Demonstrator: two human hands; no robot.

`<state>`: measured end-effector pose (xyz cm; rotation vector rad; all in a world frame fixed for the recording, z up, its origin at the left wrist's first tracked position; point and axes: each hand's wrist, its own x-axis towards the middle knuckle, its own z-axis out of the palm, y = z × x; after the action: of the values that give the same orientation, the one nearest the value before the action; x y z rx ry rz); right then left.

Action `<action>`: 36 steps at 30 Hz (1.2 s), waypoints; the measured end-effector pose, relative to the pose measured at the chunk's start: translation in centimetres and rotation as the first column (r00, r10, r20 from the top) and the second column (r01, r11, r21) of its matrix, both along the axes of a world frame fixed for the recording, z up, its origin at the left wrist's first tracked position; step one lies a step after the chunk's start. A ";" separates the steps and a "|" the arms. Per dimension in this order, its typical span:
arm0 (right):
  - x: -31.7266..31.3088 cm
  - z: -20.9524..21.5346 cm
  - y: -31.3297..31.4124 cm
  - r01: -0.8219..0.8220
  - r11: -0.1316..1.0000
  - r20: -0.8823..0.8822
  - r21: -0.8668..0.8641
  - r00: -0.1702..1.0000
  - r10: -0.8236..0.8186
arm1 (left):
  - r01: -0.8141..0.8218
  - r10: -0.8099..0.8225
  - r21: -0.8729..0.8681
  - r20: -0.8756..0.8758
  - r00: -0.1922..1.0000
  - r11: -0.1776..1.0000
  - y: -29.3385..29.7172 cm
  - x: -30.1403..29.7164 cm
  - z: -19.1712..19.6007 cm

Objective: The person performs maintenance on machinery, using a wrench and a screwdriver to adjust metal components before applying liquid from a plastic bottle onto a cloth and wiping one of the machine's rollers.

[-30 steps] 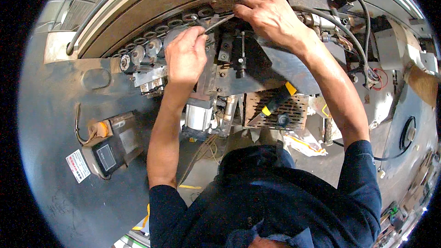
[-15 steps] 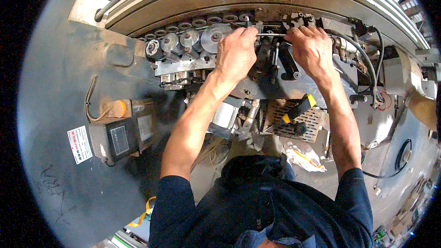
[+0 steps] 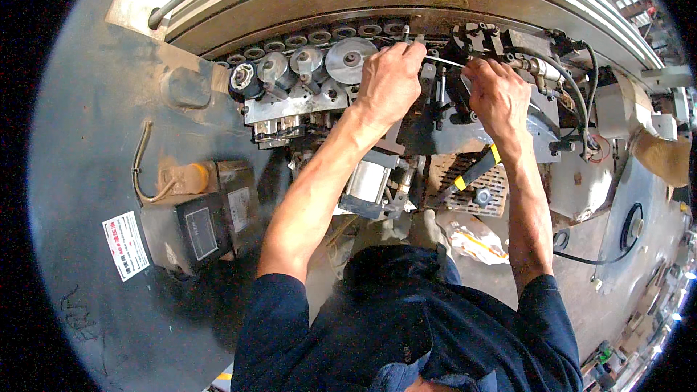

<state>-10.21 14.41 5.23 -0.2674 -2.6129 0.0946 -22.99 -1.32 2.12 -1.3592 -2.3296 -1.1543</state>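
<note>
A thin, bright metal rod [image 3: 444, 62] spans the gap between my hands, sloping slightly down to the right. My left hand [image 3: 390, 81] is closed at its left end, beside a short upright metal post [image 3: 406, 32]. The fingers of my right hand [image 3: 499, 96] are closed on its right end. Whether the rod is a wrench or a plain bar, I cannot tell, as both ends are hidden. Beneath my hands lies a machine bed with dark brackets [image 3: 441, 91]. A round metal disc [image 3: 350, 60] sits just left of my left hand.
Rollers [image 3: 273, 69] line the machine's left side. Black hoses [image 3: 581, 94] curve at the right. A yellow-and-black handled tool [image 3: 475, 170] lies on a perforated plate [image 3: 494, 192]. A dark box with an orange cap [image 3: 197, 176] stands on the left panel. A long metal beam [image 3: 348, 0] runs behind.
The rod has gone from nearly level to sloping down toward the right. My right hand sits a little lower and my left hand slightly farther right. The view has shifted slightly.
</note>
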 end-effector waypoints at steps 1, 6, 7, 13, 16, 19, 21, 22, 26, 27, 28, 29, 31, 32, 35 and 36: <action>-0.1 0.0 0.0 -0.013 1.000 -0.010 -0.003 1.000 0.013 | -0.004 0.004 0.011 -0.003 1.000 1.000 -0.1 -0.1 -0.1; -0.8 0.9 0.8 -0.098 0.989 0.110 -0.109 0.988 0.110 | 0.011 -0.021 0.123 0.083 0.996 0.992 -0.5 0.1 -0.7; -1.0 0.3 1.2 -0.152 0.978 0.102 -0.143 0.981 0.167 | -0.002 -0.006 0.102 0.080 0.997 0.995 -0.4 0.1 -1.0; -1.3 -0.6 -0.1 0.062 0.978 0.195 -0.201 0.981 -0.022 | 0.009 -0.012 0.109 0.028 1.000 0.994 -0.2 -0.4 -1.3; -1.1 -0.8 -0.5 0.078 0.980 0.166 -0.181 0.985 -0.048 | 0.008 -0.013 0.112 0.038 0.999 0.994 -0.2 -0.4 -1.3; -1.3 -0.5 -1.2 0.114 0.979 0.136 -0.168 0.986 -0.091 | 0.030 -0.030 0.147 0.001 1.000 0.989 0.0 -0.9 -1.3; -1.2 -0.7 -1.6 0.147 0.972 0.126 -0.182 0.984 -0.125 | 0.047 -0.049 0.134 0.014 0.999 0.990 -0.1 -1.0 -1.2; -1.2 -0.6 -2.0 0.165 0.967 0.125 -0.192 0.982 -0.143 | 0.046 -0.049 0.137 0.018 0.999 0.990 -0.1 -1.0 -1.1; -0.8 -0.7 -2.9 0.206 0.959 0.096 -0.195 0.977 -0.190 | 0.081 -0.084 0.119 0.015 0.996 0.990 -0.1 -1.2 -1.4; -0.7 -0.9 -3.2 0.215 0.955 0.077 -0.206 0.976 -0.203 | 0.084 -0.087 0.110 0.020 0.996 0.990 -0.1 -1.1 -1.3; -0.6 -1.2 -3.5 0.223 0.950 0.058 -0.217 0.975 -0.216 | 0.086 -0.089 0.102 0.024 0.996 0.991 -0.1 -1.0 -1.3; -0.3 -1.3 -3.6 0.230 0.946 0.039 -0.228 0.973 -0.228 | 0.095 -0.097 0.076 0.024 0.995 0.993 -0.2 -1.2 -1.2; -0.3 -1.0 -3.2 0.194 0.952 0.054 -0.234 0.981 -0.187 | 0.109 -0.118 0.121 0.065 0.991 0.987 -0.1 -1.5 -0.9; -0.2 -0.9 -3.0 0.175 0.955 0.061 -0.238 0.984 -0.165 | 0.112 -0.124 0.141 0.081 0.989 0.984 -0.4 -1.1 -1.3; -0.6 -0.8 -1.2 0.023 0.976 0.017 -0.217 1.000 -0.020 | 0.058 -0.079 0.149 0.138 0.987 0.987 -0.7 -0.5 -0.9; -0.8 -0.8 -0.3 -0.050 0.975 -0.002 -0.216 0.999 0.051 | 0.057 -0.077 0.144 0.138 0.987 0.988 -0.7 -0.3 -0.6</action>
<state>-10.97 14.10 4.45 -0.2764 -2.6146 0.3975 -23.25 -2.07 1.56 -1.3563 -2.2630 -1.4510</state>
